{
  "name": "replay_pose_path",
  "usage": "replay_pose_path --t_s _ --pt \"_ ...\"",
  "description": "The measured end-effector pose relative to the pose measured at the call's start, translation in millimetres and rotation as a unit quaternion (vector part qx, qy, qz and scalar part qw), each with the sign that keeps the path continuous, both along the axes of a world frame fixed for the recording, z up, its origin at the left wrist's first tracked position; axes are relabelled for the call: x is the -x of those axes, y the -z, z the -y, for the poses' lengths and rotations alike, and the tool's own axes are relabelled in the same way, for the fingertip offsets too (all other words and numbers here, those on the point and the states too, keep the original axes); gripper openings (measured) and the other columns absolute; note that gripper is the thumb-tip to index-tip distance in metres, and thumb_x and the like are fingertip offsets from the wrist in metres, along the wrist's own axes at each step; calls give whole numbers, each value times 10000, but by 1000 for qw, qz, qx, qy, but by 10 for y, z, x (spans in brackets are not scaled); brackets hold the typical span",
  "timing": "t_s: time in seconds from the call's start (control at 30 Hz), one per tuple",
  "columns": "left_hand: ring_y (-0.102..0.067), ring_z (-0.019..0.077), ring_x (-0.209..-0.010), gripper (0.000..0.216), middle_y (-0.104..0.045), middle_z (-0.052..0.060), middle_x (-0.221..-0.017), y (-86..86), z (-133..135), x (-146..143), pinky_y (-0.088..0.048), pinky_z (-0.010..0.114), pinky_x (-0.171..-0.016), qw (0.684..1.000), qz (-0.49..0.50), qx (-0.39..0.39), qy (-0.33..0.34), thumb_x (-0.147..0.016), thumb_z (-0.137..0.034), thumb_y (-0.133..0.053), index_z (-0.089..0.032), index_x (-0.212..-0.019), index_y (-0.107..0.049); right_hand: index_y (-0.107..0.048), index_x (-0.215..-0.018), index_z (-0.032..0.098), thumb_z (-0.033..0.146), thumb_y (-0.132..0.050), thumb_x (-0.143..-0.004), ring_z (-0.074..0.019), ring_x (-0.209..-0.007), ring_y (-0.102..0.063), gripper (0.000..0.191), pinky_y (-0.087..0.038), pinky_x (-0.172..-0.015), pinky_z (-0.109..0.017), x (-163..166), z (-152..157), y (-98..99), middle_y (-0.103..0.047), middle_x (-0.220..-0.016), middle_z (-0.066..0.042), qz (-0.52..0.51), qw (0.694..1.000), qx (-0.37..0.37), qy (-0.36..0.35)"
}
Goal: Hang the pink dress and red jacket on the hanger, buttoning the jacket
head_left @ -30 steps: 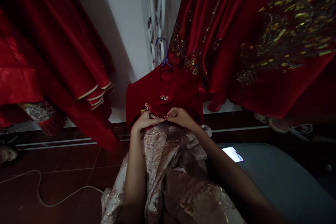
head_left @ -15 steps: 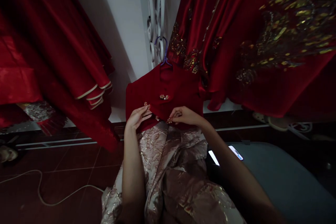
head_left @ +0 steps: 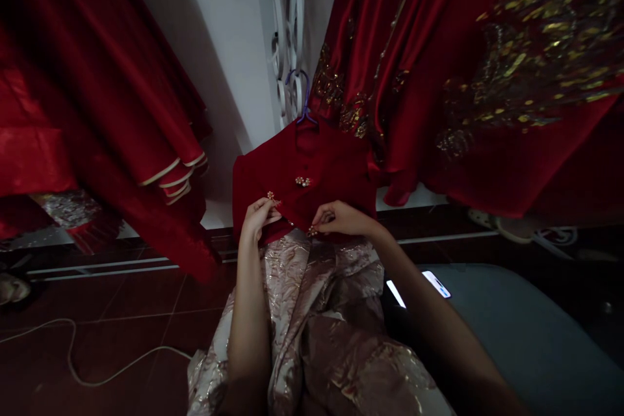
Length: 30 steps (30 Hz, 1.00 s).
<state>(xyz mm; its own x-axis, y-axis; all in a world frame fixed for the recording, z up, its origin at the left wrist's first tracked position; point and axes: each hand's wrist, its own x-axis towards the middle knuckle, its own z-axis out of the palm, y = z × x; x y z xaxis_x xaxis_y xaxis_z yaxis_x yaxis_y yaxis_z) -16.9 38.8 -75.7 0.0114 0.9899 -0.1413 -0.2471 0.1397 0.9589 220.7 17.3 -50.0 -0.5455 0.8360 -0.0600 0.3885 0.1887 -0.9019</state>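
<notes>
With my right hand (head_left: 338, 218) I pinch a small gold beaded ornament (head_left: 312, 231) on the red cloth jacket (head_left: 336, 185), which hangs from a purple hanger (head_left: 306, 112); whether my left hand (head_left: 257, 217) grips its edge, I cannot tell. I judge this ornament-handling, calling for steady fingertips.

My left hand (head_left: 259, 216) touches the red top (head_left: 263, 166) beside its beads; my right hand (head_left: 338, 218) pinches a beaded clasp (head_left: 311, 231) near the hem. Patterned cloth (head_left: 287, 292) spreads between my forearms.
</notes>
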Motion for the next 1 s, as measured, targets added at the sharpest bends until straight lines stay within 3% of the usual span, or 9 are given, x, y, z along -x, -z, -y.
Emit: replay_pose_path --t_s 0.17,0.23,0.3,0.43,0.57,0.73,0.8,0.87,1.0 --pt "-580 88 -484 329 -626 26 -598 -161 94 -34 -512 211 -505 989 -133 14 61 -688 -439 -677 -122 -732 -604 -643 -772 144 330 -688 -626 -136 -671 -630 241 -502 -647 -277 -83 40 -92 -690 -756 -47 18 1000 18 -13" --pt "-534 73 -445 358 -584 -1 -562 -260 98 -107 -484 202 -472 980 -183 -55 53 -721 -483 -635 -128 -724 -593 -637 -775 140 335 -690 -631 -130 -665 -624 248 -500 -634 -271 -151 57 -144 -689 -763 -48 27 999 37 -25" --pt "-533 71 -498 324 -572 -11 -605 -367 64 -219 -483 199 -513 952 -245 -183 34 -763 -466 -599 -142 -776 -608 -633 -780 135 347 -698 -630 -124 -657 -616 268 -496 -626 -264 -224 73 -194 -688 -763 -47 34 997 55 -37" --pt "-574 120 -784 231 -596 33 -891 -558 -52 -432 -493 250 -719 806 -442 -392 32 -816 -351 -574 -214 -996 -624 -639 -780 133 373 -703 -625 -122 -658 -613 293 -494 -633 -258 -354 110 -286 -687 -749 -42 52 996 58 -41" --pt "-533 189 -906 192 -554 65 -936 -692 -136 -476 -476 284 -696 653 -614 -441 47 -857 -315 -516 -222 -992 -615 -645 -782 144 366 -694 -629 -121 -669 -621 273 -495 -629 -247 -485 154 -373 -692 -763 -41 63 995 65 -37" --pt "-492 210 -957 182 -525 92 -999 -816 -228 -451 -460 282 -683 534 -683 -491 79 -827 -297 -564 -178 -959 -600 -642 -790 151 331 -680 -649 -100 -625 -600 232 -477 -578 -221 -631 202 -455 -684 -738 -28 75 994 68 -26" --pt "-489 213 -959 174 -523 103 -1012 -855 -260 -463 -455 303 -732 509 -686 -512 88 -828 -291 -560 -158 -933 -599 -647 -809 145 332 -677 -660 -97 -621 -592 241 -473 -580 -222 -663 215 -477 -678 -734 -28 84 993 74 -34" --pt "-493 213 -951 162 -531 104 -1013 -892 -275 -475 -445 331 -782 504 -673 -532 98 -842 -290 -535 -154 -905 -597 -658 -851 136 356 -681 -669 -102 -647 -597 286 -476 -610 -231 -683 223 -499 -679 -761 -37 89 992 75 -41" --pt "-518 189 -909 136 -572 62 -936 -975 -266 -468 -418 385 -894 541 -620 -557 114 -853 -287 -510 -175 -888 -578 -674 -926 132 444 -702 -652 -134 -731 -615 416 -487 -693 -269 -709 229 -535 -676 -786 -49 92 992 72 -36"
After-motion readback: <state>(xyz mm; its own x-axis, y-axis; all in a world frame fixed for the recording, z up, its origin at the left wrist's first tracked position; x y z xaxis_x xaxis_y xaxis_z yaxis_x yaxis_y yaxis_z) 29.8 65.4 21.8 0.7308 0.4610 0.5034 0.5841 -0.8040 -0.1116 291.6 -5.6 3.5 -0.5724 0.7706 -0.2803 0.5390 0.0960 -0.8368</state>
